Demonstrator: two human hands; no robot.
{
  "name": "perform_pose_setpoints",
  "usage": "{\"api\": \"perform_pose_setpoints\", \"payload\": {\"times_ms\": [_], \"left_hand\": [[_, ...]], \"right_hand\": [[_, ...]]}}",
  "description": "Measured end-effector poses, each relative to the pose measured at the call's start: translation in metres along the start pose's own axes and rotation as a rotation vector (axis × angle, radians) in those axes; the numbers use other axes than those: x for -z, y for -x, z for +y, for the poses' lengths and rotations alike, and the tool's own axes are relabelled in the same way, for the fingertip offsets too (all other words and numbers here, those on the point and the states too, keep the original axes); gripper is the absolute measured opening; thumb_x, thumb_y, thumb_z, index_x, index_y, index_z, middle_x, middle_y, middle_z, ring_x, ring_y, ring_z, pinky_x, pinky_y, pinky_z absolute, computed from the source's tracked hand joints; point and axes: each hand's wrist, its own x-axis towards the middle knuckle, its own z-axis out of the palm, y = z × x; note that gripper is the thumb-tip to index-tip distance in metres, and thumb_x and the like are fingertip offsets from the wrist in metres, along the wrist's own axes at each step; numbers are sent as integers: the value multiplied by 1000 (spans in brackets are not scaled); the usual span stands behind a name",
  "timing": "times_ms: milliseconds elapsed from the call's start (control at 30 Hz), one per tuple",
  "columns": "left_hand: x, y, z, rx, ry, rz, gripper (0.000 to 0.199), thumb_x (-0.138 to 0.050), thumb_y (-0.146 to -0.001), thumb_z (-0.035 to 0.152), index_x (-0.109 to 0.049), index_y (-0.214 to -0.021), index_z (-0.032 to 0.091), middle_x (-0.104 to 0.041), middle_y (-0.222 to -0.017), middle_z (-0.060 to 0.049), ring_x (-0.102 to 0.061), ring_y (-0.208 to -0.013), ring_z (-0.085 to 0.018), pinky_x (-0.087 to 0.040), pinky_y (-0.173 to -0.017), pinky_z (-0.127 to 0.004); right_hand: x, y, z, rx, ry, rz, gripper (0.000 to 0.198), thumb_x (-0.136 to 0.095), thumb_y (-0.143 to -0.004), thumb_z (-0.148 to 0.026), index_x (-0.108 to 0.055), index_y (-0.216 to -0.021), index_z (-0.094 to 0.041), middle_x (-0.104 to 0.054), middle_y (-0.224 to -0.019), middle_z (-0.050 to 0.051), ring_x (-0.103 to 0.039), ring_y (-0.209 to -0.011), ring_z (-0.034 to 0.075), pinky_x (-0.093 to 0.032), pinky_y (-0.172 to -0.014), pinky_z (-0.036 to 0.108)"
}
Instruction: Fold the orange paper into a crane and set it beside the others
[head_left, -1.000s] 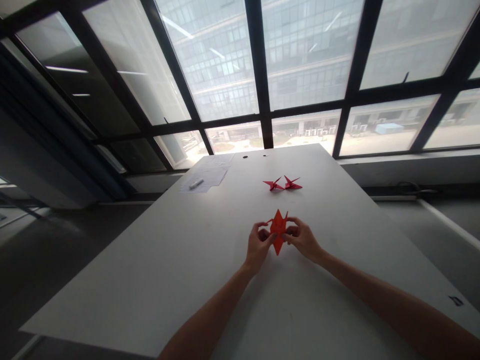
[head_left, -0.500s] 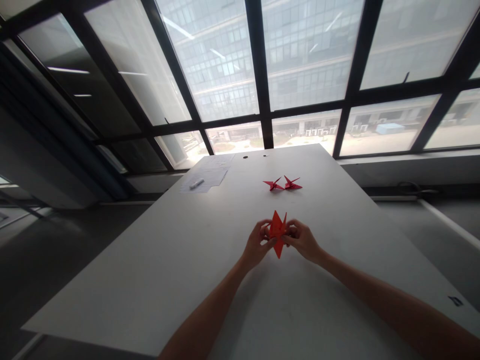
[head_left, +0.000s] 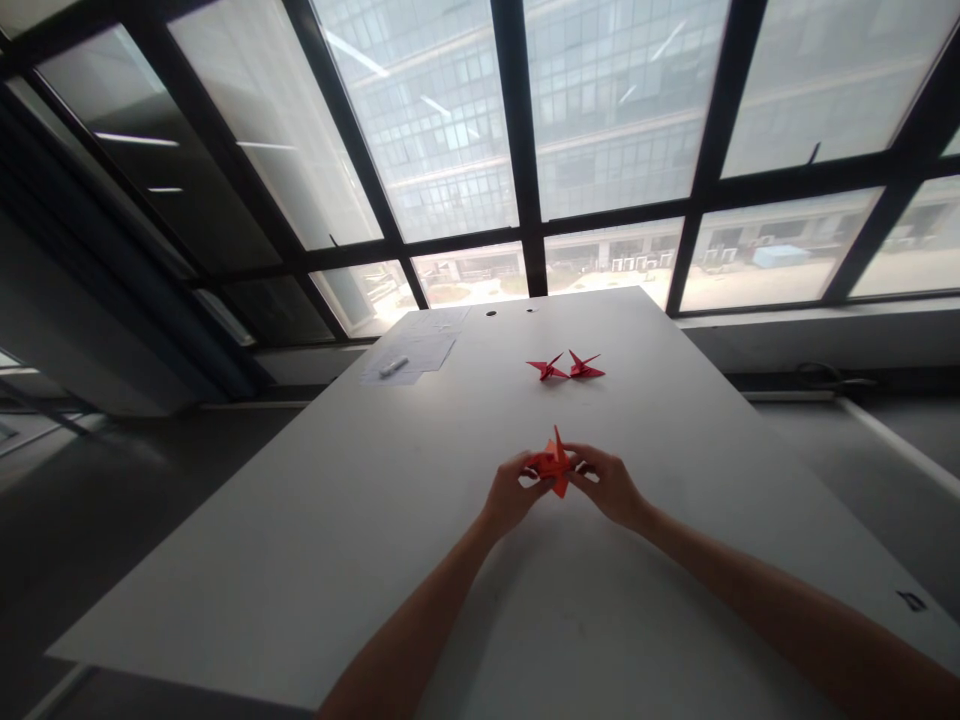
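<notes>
An orange-red origami crane (head_left: 556, 464) is held between my two hands, over the middle of the table. My left hand (head_left: 517, 489) pinches its left side with thumb and fingers. From the other side, my right hand (head_left: 604, 482) grips the right part, thumb low and forefinger reaching behind the paper. One narrow point of the crane sticks up, and a wider flap points down toward me. My fingers cover parts of both sides. Farther back on the table stand two darker red paper cranes, a left one (head_left: 547, 369) and a right one (head_left: 585, 366), close together.
The white table (head_left: 337, 520) reaches toward large dark-framed windows. On its far left lie printed paper sheets (head_left: 412, 352) with a white marker-like stick (head_left: 394, 367) on top. A small cable hole (head_left: 491, 314) is near the far edge. A dark mark (head_left: 911, 601) shows at the right.
The crane has turned and tipped between my fingers: its broad upper flap no longer stands up, and the lower flap looks shorter. Both hands keep hold, nearly in place.
</notes>
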Motion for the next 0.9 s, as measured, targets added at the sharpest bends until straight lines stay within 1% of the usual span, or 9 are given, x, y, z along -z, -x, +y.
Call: {"api": "perform_pose_setpoints", "payload": {"times_ms": [67,167,267,333,433,500,567,733,900], "left_hand": [[-2,1,4,-16,-18,34,22,-73,-82,30,-73,-101,20,-68,-93,-5,-62,-84,-17,-50,-77,-29],[-6,1,8,-15,-15,128,19,-75,-80,33,-76,-94,21,-64,-91,-5,-60,-83,-17,-49,-74,-27],[-11,2,9,-8,38,209,19,-79,-76,36,-79,-88,21,-64,-98,-7,-60,-92,-19,-49,-80,-27],[-14,2,9,29,135,164,21,-77,-78,38,-79,-87,19,-67,-96,-7,-62,-92,-20,-49,-83,-29],[-19,4,8,160,345,88,30,-77,-78,42,-79,-91,15,-72,-86,-7,-64,-80,-20,-50,-76,-30],[-22,4,7,239,470,106,35,-80,-74,42,-79,-93,13,-74,-86,-8,-65,-77,-20,-50,-75,-30],[-23,4,6,276,538,128,38,-83,-70,41,-79,-95,13,-75,-88,-9,-66,-78,-21,-51,-77,-32],[-23,5,9,268,554,143,39,-84,-70,40,-78,-95,11,-75,-92,-10,-66,-81,-21,-52,-79,-31],[-25,6,8,291,555,176,40,-82,-71,44,-79,-93,10,-76,-90,-12,-68,-77,-22,-53,-78,-33]], "right_hand": [[0,0,0,17,49,27,34,-68,-83,-31,-67,-116,-23,-72,-90,4,-66,-77,19,-55,-68,31],[0,0,-1,51,68,32,18,-66,-84,-31,-71,-99,-22,-72,-91,5,-66,-79,19,-55,-69,32],[0,-2,-3,91,76,40,12,-66,-84,-31,-70,-89,-21,-68,-94,7,-65,-81,19,-54,-65,29],[0,-3,-4,103,78,61,12,-69,-82,-32,-69,-85,-20,-67,-98,8,-64,-84,19,-53,-65,29],[2,-5,-4,46,56,47,14,-70,-81,-33,-69,-85,-20,-70,-90,6,-64,-80,18,-53,-69,30],[2,-5,-2,-13,40,35,17,-70,-81,-34,-70,-89,-19,-71,-86,6,-64,-77,18,-53,-70,30],[3,-6,0,-61,41,28,19,-70,-82,-36,-71,-89,-18,-72,-86,6,-64,-75,19,-52,-68,29],[3,-5,2,-102,64,-5,21,-70,-82,-38,-73,-83,-17,-72,-76,4,-62,-65,17,-48,-60,27],[1,-4,0,-78,43,-30,24,-68,-83,-41,-74,-88,-18,-73,-83,5,-64,-72,19,-49,-64,28]]}}
